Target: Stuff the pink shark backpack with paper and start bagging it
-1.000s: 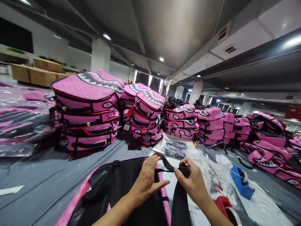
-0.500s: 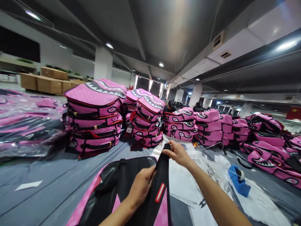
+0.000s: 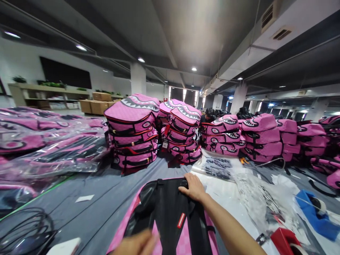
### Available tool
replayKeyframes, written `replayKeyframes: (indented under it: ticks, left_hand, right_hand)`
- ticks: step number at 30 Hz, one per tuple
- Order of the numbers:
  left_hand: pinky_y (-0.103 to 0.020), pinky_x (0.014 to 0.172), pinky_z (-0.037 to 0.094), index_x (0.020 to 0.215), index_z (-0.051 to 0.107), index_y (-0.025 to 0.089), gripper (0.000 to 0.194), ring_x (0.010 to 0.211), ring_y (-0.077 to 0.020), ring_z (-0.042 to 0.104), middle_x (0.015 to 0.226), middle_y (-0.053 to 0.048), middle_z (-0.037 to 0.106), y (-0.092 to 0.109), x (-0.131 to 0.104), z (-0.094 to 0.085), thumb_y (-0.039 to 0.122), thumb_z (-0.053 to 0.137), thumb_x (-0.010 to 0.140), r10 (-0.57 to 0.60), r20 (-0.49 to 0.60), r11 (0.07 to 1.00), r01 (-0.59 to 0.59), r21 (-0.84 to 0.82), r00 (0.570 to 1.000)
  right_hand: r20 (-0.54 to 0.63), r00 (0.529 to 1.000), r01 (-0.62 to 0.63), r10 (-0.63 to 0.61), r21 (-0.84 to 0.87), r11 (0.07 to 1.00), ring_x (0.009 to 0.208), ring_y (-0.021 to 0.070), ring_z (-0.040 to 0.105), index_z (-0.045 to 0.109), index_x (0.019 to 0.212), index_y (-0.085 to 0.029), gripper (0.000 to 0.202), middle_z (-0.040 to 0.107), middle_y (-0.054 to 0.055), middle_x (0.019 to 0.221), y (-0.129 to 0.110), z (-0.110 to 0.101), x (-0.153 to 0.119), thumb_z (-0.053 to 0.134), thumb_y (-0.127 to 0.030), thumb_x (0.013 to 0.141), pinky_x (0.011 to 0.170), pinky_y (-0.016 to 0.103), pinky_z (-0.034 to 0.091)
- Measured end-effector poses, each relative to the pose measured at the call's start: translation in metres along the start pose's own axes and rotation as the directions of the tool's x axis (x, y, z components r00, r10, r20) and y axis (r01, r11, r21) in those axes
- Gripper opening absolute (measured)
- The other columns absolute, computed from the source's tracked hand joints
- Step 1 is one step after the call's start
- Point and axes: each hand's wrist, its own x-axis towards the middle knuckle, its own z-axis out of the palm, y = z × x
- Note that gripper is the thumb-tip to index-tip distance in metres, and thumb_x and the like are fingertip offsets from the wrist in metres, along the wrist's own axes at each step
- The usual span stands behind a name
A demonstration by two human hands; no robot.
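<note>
A pink and black backpack lies on the grey-covered table in front of me, its black straps and back side facing up. A small red label shows on one strap. My right hand is at the backpack's top right corner, its fingers closed on the strap near a black buckle. Low in the view, my left hand is smeared by motion over the backpack's lower left part, and its fingers cannot be made out.
Stacked pink shark-mouth backpacks line the far side. Plastic-wrapped bags lie left, above black cables. On the right are clear plastic bags, a blue tape dispenser and a red one.
My left hand has let go of the strap and moved down and left. The strap, lifted before, now lies along the backpack, my right hand lower with it. The view has turned left.
</note>
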Motion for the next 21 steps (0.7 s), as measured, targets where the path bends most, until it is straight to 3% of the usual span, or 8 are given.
replayKeyframes:
  ticks: [4,6,8,11,13,15,18,21]
  left_hand:
    - [-0.06,0.108,0.044,0.115,0.07,0.017,0.072,0.137,-0.0471,0.049,0.134,-0.021,0.065,-0.002,0.079,-0.021,0.07,0.067,0.066,0.048,-0.156,0.958,-0.001,0.286,0.987]
    - [-0.061,0.114,0.038,0.115,0.069,0.014,0.071,0.133,-0.0442,0.053,0.133,-0.023,0.065,-0.005,0.105,-0.014,0.068,0.061,0.069,0.111,-0.14,0.922,-0.049,0.385,0.984]
    - [-0.055,0.115,0.04,0.118,0.067,0.016,0.062,0.127,-0.0367,0.06,0.129,-0.018,0.068,-0.013,0.111,-0.002,0.062,0.058,0.077,0.241,-0.125,0.897,-0.172,0.407,0.962]
    - [-0.052,0.108,0.05,0.123,0.064,0.021,0.05,0.12,-0.0316,0.064,0.124,-0.012,0.07,-0.031,0.086,0.011,0.055,0.057,0.087,0.432,-0.217,0.843,-0.306,0.443,0.875]
    - [-0.05,0.104,0.054,0.126,0.063,0.024,0.046,0.118,-0.0311,0.064,0.121,-0.01,0.069,-0.041,0.056,0.015,0.053,0.054,0.092,0.492,-0.277,0.812,-0.321,0.487,0.826]
    - [-0.048,0.102,0.055,0.127,0.064,0.026,0.043,0.117,-0.0308,0.064,0.119,-0.009,0.07,-0.048,0.025,0.017,0.052,0.052,0.095,0.526,-0.273,0.786,-0.337,0.518,0.806]
    - [-0.044,0.101,0.057,0.125,0.066,0.029,0.039,0.113,-0.0293,0.067,0.116,-0.007,0.072,-0.053,-0.009,0.02,0.051,0.049,0.098,0.509,-0.185,0.782,-0.362,0.508,0.841]
    - [-0.042,0.097,0.058,0.121,0.07,0.029,0.043,0.107,-0.0284,0.069,0.112,-0.008,0.073,-0.056,-0.01,0.024,0.057,0.047,0.097,0.376,-0.063,0.839,-0.311,0.447,0.924]
  right_hand:
    - [-0.123,0.978,0.178,-0.171,0.047,0.983,0.13,0.0302,0.054,0.057,0.129,-0.016,0.052,0.061,0.016,0.134,0.001,0.022,-0.003,0.072,-0.035,0.082,0.116,0.046,0.038]
    - [-0.203,0.949,0.263,-0.242,0.081,0.961,0.122,0.0288,0.058,0.058,0.124,-0.016,0.052,0.064,0.014,0.126,0.005,0.032,-0.004,0.073,-0.031,0.076,0.109,0.043,0.046]
    - [-0.28,0.914,0.327,-0.293,0.085,0.941,0.116,0.0283,0.06,0.058,0.122,-0.017,0.052,0.066,0.013,0.121,0.009,0.043,-0.007,0.073,-0.028,0.073,0.105,0.044,0.049]
    - [-0.361,0.867,0.38,-0.344,0.033,0.924,0.116,0.0296,0.061,0.057,0.124,-0.018,0.052,0.066,0.014,0.12,0.01,0.055,-0.021,0.073,-0.026,0.075,0.106,0.048,0.05]
    - [-0.365,0.85,0.398,-0.38,-0.028,0.917,0.119,0.0311,0.061,0.056,0.128,-0.018,0.053,0.066,0.015,0.122,0.008,0.061,-0.039,0.073,-0.024,0.078,0.107,0.051,0.05]
    - [-0.319,0.846,0.421,-0.427,-0.09,0.903,0.123,0.0319,0.06,0.054,0.135,-0.018,0.057,0.066,0.016,0.127,0.006,0.063,-0.064,0.073,-0.021,0.082,0.109,0.052,0.049]
    - [-0.226,0.855,0.45,-0.467,-0.126,0.884,0.125,0.0305,0.06,0.053,0.139,-0.018,0.056,0.067,0.015,0.129,0.007,0.062,-0.101,0.07,-0.013,0.085,0.111,0.051,0.049]
    - [-0.119,0.904,0.404,-0.41,-0.072,0.912,0.12,0.0285,0.062,0.058,0.133,-0.018,0.048,0.069,0.013,0.125,0.009,0.06,-0.114,0.069,-0.01,0.087,0.108,0.048,0.05]
